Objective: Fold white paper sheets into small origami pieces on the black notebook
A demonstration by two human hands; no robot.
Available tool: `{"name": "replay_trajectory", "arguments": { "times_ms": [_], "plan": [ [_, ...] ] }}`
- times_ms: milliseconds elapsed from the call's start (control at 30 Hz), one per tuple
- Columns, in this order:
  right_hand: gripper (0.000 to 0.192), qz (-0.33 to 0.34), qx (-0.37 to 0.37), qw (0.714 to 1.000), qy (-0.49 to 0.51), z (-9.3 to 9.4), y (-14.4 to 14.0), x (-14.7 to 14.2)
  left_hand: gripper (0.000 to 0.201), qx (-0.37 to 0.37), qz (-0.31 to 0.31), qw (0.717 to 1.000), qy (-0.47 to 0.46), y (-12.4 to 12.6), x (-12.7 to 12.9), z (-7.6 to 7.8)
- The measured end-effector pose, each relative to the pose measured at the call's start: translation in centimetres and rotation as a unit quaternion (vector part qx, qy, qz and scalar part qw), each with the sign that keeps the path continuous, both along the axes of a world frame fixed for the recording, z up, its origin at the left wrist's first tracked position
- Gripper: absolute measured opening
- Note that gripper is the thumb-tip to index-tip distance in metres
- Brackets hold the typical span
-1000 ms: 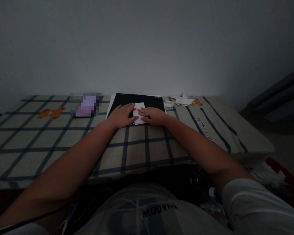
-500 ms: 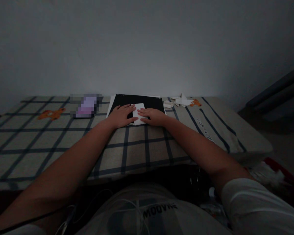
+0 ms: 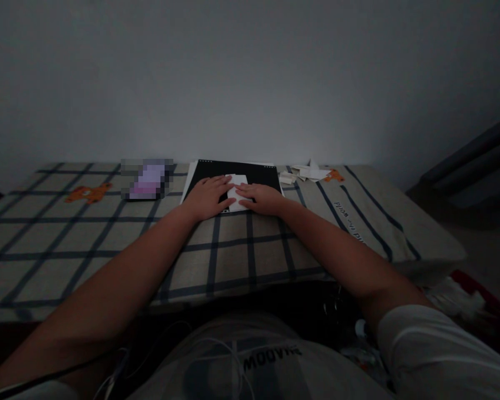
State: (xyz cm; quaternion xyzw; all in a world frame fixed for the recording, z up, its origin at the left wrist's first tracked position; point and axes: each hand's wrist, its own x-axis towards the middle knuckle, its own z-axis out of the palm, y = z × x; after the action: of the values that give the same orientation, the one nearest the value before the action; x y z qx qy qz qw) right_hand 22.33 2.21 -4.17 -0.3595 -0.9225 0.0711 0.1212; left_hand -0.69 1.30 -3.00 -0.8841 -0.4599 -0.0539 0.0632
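Observation:
A narrow piece of white folded paper point(image 3: 239, 180) lies on a black sheet with punched edges point(image 3: 216, 168). My left hand point(image 3: 208, 197) rests flat at the paper's left side, fingers stretched out and the fingertips touching its edge. From the right, my right hand point(image 3: 261, 199) lies over the paper with its fingers spread and pressing on it. Both hands are open. Part of the paper is hidden under the fingers.
A checked cloth point(image 3: 183, 239) covers the table. Left of the black sheet lies a phone point(image 3: 148, 180), partly pixelated. Several folded white paper pieces point(image 3: 312, 172) lie to the right. A wall point(image 3: 250, 83) rises behind the table.
The hands stay in nearly the same place on the paper. My left fingers have shifted slightly right and up along its edge.

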Motion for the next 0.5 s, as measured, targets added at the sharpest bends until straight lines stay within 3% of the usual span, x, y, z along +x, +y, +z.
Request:
{"name": "replay_trajectory", "arguments": {
  "times_ms": [167,500],
  "plan": [
    [0.055,-0.044,0.002,0.999,-0.01,0.14,0.02,-0.17,0.065,-0.021,-0.012,1.0,0.005,0.24,0.3,-0.18],
    [0.058,-0.056,-0.005,0.998,-0.02,0.53,-0.43,-0.34,0.067,-0.061,-0.009,0.997,0.039,0.53,0.21,-0.12]
  ]
}}
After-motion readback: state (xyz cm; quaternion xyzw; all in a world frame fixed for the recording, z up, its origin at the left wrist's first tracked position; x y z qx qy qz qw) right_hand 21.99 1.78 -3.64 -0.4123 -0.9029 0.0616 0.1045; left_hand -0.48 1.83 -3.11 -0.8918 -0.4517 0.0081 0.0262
